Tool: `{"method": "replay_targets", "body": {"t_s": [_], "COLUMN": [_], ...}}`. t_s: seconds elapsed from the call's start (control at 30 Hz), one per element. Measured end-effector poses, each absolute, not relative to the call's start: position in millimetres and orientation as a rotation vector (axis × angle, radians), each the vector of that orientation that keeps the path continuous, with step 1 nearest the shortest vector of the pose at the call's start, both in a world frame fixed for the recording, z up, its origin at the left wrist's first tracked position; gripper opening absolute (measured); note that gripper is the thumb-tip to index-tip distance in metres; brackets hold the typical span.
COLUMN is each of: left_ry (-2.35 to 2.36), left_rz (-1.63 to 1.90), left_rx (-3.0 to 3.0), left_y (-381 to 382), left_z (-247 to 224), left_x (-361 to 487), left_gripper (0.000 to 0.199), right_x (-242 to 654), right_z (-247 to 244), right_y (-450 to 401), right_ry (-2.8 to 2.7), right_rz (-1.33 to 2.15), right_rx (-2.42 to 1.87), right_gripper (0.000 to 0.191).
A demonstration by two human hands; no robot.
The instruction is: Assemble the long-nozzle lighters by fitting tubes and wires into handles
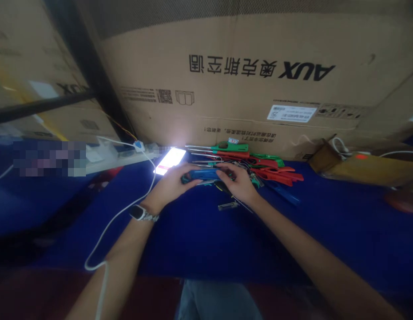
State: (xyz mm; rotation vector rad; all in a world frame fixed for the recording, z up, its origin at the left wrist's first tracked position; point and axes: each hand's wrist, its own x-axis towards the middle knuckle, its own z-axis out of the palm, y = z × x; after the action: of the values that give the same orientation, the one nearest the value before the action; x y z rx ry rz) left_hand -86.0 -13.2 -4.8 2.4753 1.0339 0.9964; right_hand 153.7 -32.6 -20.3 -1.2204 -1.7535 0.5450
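Between my two hands is a blue lighter (204, 174), lying roughly level above the blue tabletop. My left hand (176, 184) grips its left end, fingers behind and thumb in front. At the other end my right hand (239, 181) is closed on it too, hiding that part. Just behind and to the right lie several long-necked lighters, among them a green lighter (231, 147) and a red lighter (231, 155) with metal tubes pointing left. Under my right hand are a dark tool and thin metal pieces, partly covered. A small metal part (228, 206) lies nearer to me.
A lit phone (169, 161) lies by my left hand. A white cable (116, 218) loops across my left forearm. Behind stands a large cardboard box (226, 93). A power strip (106, 163) is at left, and a small brown box (326, 155) with cables at right.
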Motion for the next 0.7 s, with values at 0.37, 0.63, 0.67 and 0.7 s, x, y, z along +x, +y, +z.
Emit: {"method": "replay_targets", "body": {"t_s": [0.37, 0.63, 0.67, 0.7], "left_ry": [1.253, 1.321, 1.311, 1.304], "left_rz": [0.997, 1.0, 0.99, 0.981], "left_rx": [2.33, 2.332, 2.335, 2.338], "left_y": [-10.6, -4.8, -4.0, -3.3], "left_z": [-7.0, -10.8, -12.3, -13.6], "left_x": [-104.2, -113.8, -113.9, -113.6], "left_gripper": [0.028, 0.029, 0.029, 0.029], "right_x": [158.6, 151.8, 150.2, 148.6], "right_z": [-20.8, -20.8, -20.3, -19.8], "right_y": [-29.7, -30.6, -29.9, -29.0], "right_ry": [-2.427, -2.558, -2.566, -2.572], "right_rz": [-0.118, -0.255, -0.259, -0.258], "right_rx": [-1.314, -1.148, -1.143, -1.134], "right_gripper": [0.018, 0.014, 0.013, 0.012]}}
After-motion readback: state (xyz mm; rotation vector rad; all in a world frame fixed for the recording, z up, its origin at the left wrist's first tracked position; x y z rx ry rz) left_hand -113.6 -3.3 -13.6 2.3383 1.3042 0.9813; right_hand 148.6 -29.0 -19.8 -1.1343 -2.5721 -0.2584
